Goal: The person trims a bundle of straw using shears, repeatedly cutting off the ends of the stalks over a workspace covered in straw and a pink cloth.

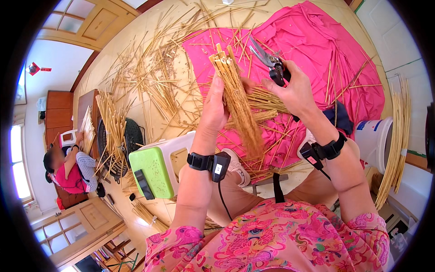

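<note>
My left hand grips a thick bundle of dry straw-coloured stalks, held slanting in front of me. Cut stalk ends show at its top, and fuzzy brushy heads hang at its lower end. In my right hand is a pair of pruning shears with black handles and a bare spring. Their blades point up and left, a little apart from the bundle's top. Below, more stalk bundles lie on a bright pink cloth spread over the floor.
Loose stalks litter the tiled floor at left. Beside my left arm stands a stool with a green top. A dark basket holds upright stalks. A white bucket and tall stalks stand at right. Another person sits far left with stalks.
</note>
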{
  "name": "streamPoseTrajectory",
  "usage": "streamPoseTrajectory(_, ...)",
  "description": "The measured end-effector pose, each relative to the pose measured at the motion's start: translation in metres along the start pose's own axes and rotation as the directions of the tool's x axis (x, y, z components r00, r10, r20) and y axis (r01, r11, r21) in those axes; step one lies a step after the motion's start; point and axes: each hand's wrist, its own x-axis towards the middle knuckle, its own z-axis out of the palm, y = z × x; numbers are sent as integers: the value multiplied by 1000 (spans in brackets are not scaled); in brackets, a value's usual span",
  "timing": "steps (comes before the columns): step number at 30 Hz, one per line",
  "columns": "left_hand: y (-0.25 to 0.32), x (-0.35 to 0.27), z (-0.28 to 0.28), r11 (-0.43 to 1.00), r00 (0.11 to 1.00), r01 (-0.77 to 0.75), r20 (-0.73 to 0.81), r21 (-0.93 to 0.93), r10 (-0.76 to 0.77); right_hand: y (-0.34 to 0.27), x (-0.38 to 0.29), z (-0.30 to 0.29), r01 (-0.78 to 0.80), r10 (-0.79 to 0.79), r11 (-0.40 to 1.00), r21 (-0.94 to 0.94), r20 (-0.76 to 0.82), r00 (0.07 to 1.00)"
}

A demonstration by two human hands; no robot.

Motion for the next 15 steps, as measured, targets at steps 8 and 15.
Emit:
streamPoseTrajectory(8,-11,1,0,995,986,-59,-161,-82,45,-3,-4,1,1,0,1000,-21,44,999)
streamPoseTrajectory(15,-6,-2,-4,995,992,-88,-98,-44,83,-10,-6,1,38,-37,999,-17,41,998)
